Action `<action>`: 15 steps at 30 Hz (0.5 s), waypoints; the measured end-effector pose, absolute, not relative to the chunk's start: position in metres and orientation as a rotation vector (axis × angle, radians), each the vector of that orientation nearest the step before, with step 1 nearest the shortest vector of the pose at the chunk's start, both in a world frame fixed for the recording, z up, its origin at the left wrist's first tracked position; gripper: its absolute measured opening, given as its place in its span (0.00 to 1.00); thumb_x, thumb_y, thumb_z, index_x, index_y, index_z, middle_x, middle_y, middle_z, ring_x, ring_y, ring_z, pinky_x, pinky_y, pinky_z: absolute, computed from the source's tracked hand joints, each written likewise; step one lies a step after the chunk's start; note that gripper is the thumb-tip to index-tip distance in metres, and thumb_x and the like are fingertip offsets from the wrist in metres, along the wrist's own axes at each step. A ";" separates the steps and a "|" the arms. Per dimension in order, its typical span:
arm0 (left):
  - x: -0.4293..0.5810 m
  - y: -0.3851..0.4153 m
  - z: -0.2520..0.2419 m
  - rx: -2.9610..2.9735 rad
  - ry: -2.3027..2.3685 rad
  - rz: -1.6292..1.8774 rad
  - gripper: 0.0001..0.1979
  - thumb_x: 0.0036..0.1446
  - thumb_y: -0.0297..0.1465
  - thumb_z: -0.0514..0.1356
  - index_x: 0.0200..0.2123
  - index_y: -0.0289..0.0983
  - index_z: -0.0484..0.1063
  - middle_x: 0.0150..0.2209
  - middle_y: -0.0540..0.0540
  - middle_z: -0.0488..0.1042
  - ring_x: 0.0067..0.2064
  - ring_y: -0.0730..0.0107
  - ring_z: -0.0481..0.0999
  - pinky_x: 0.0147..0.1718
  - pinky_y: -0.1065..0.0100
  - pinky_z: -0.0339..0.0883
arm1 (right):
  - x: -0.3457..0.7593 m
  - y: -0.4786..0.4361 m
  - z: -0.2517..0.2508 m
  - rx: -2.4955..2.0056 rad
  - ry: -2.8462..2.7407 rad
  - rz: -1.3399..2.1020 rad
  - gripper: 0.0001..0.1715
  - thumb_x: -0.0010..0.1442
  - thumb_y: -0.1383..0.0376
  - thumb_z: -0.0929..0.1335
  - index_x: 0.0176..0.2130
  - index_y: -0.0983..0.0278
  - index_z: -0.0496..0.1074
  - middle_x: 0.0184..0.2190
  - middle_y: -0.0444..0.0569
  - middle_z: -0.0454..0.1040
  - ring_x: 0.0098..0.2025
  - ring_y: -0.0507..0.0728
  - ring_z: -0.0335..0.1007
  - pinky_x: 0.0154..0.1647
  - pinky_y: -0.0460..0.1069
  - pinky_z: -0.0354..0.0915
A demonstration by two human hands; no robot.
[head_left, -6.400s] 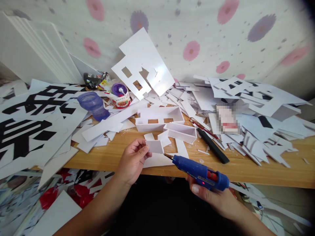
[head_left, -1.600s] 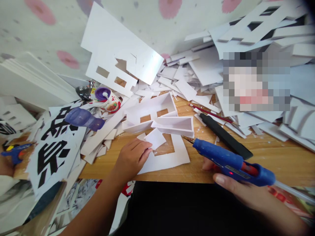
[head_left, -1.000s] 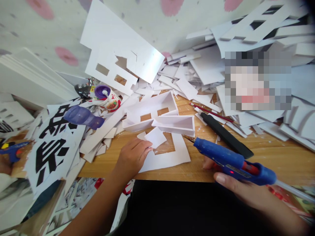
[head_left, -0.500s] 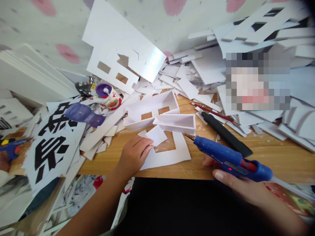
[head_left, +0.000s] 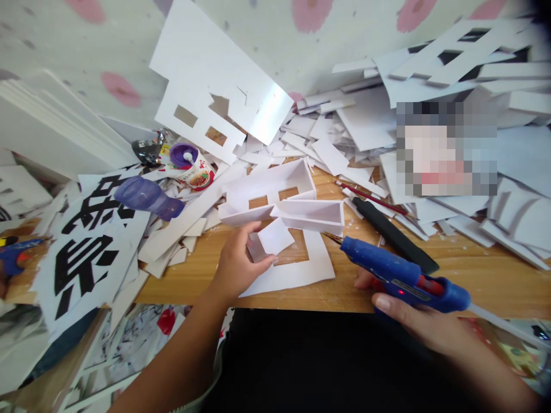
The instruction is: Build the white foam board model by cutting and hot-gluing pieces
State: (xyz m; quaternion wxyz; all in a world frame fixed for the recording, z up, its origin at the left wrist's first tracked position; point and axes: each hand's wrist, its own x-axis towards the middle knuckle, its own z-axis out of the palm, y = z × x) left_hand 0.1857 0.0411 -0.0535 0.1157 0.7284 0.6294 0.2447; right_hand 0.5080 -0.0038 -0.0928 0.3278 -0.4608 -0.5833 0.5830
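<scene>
My left hand (head_left: 235, 261) has its thumb and fingers around a small white foam-board piece (head_left: 275, 236) with two faces meeting at an edge. Beneath that piece lies a flat white board frame (head_left: 319, 261) with a square opening. My right hand (head_left: 417, 324) grips a blue hot glue gun (head_left: 383, 267), its red light lit and a clear glue stick out of the back. The nozzle points left, close to a narrow open white box (head_left: 307, 222). Behind that box stands a larger white tray-like form (head_left: 258, 186) with two window cut-outs.
A black-handled tool (head_left: 391, 232) and a red pencil (head_left: 374, 198) lie to the right. White board scraps (head_left: 336, 146) pile up behind. Left are a purple bottle (head_left: 146, 198), a noodle cup (head_left: 200, 172) and a sheet with black characters (head_left: 81, 258). Another blue glue gun (head_left: 17, 255) shows far left.
My left hand has opened its grip wider and the small piece has turned, so a second face now shows. The glue gun stays at nearly the same spot.
</scene>
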 end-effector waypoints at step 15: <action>0.192 0.040 -0.062 2.048 1.873 0.826 0.20 0.44 0.30 0.67 0.43 0.39 0.69 0.38 0.46 0.76 0.38 0.62 0.75 0.36 0.62 0.70 | 0.507 -0.003 -0.097 -1.206 -1.560 1.435 0.17 0.57 0.52 0.69 0.42 0.57 0.77 0.39 0.50 0.81 0.40 0.60 0.78 0.40 0.51 0.75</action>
